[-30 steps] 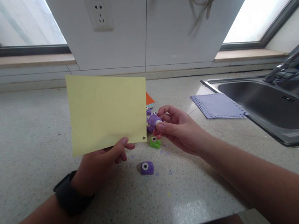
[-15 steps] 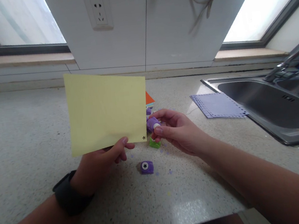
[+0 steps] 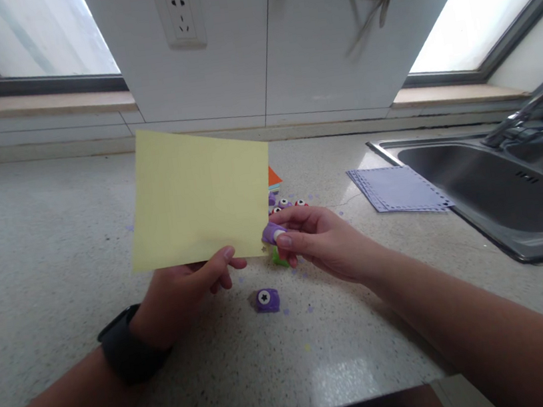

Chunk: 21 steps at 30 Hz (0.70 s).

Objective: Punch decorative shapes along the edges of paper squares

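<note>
While the left hand [image 3: 183,290] pinched the pale yellow rectangular paper sheet [image 3: 200,197] upright above the speckled stone desk [image 3: 32,264], the right hand [image 3: 317,241] had its fingers [image 3: 284,241] closed round a small purple plastic craft punch [image 3: 271,232] at the sheet's lower right corner. Judged step: seating the punch; next, a firm squeeze with the edge fully in the slot.
</note>
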Each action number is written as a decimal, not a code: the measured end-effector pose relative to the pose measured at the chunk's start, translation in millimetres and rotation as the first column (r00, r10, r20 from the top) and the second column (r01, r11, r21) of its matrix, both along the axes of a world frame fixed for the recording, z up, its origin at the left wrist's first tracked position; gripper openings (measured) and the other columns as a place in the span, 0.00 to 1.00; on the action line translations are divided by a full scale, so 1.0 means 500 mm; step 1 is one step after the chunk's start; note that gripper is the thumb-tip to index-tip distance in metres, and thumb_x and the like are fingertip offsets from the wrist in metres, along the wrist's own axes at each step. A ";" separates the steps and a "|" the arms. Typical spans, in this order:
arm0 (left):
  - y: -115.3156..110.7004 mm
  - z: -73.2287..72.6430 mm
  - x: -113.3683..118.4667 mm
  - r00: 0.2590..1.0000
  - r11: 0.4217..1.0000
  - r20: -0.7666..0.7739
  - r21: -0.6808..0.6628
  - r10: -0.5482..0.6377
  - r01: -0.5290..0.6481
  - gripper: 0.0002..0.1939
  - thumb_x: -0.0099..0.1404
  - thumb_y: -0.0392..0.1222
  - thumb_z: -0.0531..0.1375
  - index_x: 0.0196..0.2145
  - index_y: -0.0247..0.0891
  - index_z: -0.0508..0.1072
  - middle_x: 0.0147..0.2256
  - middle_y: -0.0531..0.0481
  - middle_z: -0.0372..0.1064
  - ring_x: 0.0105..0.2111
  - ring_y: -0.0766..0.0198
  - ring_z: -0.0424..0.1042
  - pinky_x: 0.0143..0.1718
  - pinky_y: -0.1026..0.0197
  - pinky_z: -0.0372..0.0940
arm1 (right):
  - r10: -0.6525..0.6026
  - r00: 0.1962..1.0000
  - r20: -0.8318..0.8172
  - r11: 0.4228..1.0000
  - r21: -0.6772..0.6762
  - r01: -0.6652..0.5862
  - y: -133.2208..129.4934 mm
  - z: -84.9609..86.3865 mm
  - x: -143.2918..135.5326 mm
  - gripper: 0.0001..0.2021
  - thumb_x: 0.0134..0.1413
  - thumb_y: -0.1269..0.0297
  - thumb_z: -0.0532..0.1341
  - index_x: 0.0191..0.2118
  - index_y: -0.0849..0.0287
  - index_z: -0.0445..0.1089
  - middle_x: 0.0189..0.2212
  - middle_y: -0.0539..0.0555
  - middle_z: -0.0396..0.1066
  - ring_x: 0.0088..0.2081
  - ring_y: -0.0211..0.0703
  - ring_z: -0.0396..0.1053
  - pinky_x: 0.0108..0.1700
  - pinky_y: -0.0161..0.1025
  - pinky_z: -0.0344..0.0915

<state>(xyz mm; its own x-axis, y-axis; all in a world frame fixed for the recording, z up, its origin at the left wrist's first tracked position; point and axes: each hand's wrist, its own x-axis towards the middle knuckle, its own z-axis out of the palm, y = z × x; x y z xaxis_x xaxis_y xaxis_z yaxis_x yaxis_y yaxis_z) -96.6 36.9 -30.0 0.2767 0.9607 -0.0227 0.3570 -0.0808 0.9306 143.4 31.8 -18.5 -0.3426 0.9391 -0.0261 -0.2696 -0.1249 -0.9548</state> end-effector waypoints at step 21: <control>-0.002 0.009 0.006 0.985 0.986 0.123 -0.100 -0.118 0.131 0.13 0.65 0.48 0.63 0.28 0.38 0.80 0.22 0.52 0.76 0.22 0.67 0.69 0.26 0.66 0.67 | 0.162 0.982 0.099 0.986 0.010 -0.164 -0.009 0.009 -0.004 0.10 0.54 0.60 0.71 0.35 0.62 0.76 0.28 0.50 0.71 0.28 0.34 0.66 0.30 0.33 0.65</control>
